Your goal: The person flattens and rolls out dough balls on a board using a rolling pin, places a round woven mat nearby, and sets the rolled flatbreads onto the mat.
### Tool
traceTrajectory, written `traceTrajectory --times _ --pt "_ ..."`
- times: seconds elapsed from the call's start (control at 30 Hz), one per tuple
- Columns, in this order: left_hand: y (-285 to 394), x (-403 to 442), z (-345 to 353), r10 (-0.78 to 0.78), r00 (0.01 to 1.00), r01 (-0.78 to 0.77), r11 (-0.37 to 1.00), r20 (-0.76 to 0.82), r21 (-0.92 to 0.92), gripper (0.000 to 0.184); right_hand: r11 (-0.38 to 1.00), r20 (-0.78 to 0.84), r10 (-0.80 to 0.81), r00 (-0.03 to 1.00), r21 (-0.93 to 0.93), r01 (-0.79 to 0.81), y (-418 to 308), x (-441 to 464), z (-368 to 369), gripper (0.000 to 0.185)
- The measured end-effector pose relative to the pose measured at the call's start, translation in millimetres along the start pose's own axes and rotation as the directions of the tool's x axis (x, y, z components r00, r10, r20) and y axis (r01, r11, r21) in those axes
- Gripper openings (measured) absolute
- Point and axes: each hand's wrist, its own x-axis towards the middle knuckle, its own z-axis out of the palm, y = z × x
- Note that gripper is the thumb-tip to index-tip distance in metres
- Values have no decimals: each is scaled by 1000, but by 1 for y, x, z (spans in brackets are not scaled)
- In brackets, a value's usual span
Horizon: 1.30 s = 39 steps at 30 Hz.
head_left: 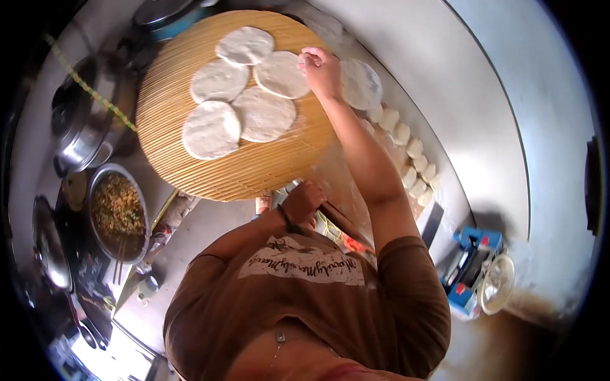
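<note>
Several flat dough rounds (211, 130) lie on a round slatted mat (165, 159), some overlapping. My right hand (319, 68) is over the mat's right side, next to the edge of one dough round (283, 75). Its fingers are curled together, and whatever they may pinch is hidden. Close to my body, my left hand (305, 198) is closed at the mat's near edge, beside a brown wooden edge or rod (346, 225). What it grips, if anything, does not show. Another flat dough round (361, 84) lies beyond my right wrist, on the floured work surface.
Several small dough pieces (414, 148) sit along the right side of the work surface. At left stand a bowl of chopped filling (118, 204) with chopsticks, a metal pot (86, 143) and a pan (52, 244). A blue appliance (473, 270) is at lower right.
</note>
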Motion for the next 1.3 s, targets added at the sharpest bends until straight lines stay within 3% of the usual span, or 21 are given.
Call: traceTrajectory --times 0.1,0.17,0.27,0.33,0.37,0.47,0.57,0.67,0.73,0.83,0.93,1.03,1.23,1.27,1.3 --pt "-1 2 -2 33 999 -33 999 1 -30 20 959 -209 -272 940 -146 245 36 -29 -89 17" --pt "-1 4 -1 -5 999 10 994 42 -105 23 950 -333 -245 911 -269 157 67 -58 -158 19" --pt "-2 9 5 -45 997 51 993 56 -108 27 770 -361 53 931 -579 -268 100 -116 -212 24" --pt "-1 15 2 -85 992 94 990 95 -103 28 787 -201 -32 979 -609 -99 128 -147 -205 31" --pt "-1 18 5 -38 999 40 998 36 -55 28 666 -62 -139 988 -744 47 140 -148 -198 39" --pt "1 25 6 -33 996 34 999 81 -5 26 615 79 -142 987 -774 150 149 -139 -173 46" --pt "4 29 8 -39 995 33 998 96 62 26 540 95 -267 959 -809 230 193 -143 -159 50" --pt "7 24 9 -75 984 63 995 161 77 30 530 175 -257 950 -797 290 193 -193 -175 39" --pt "9 22 10 -93 982 84 995 166 61 31 564 179 -268 947 -768 305 196 -249 -201 53" --pt "20 20 17 -94 985 89 995 144 40 29 649 -83 -3 997 -759 -61 157 -284 -235 59" --pt "26 32 18 -69 981 58 996 184 62 28 539 171 -145 974 -812 223 157 -293 -243 68" --pt "34 36 24 -71 973 64 997 221 41 28 487 135 -50 990 -862 142 180 -291 -233 73" --pt "37 36 30 -40 983 21 994 178 106 30 457 159 -42 986 -875 160 180 -289 -233 70" --pt "36 37 29 -42 982 25 995 182 96 30 769 69 46 997 -640 9 178 -281 -241 68" --pt "36 38 28 -44 982 28 996 184 86 30 944 21 162 987 -294 -148 171 -268 -256 66"
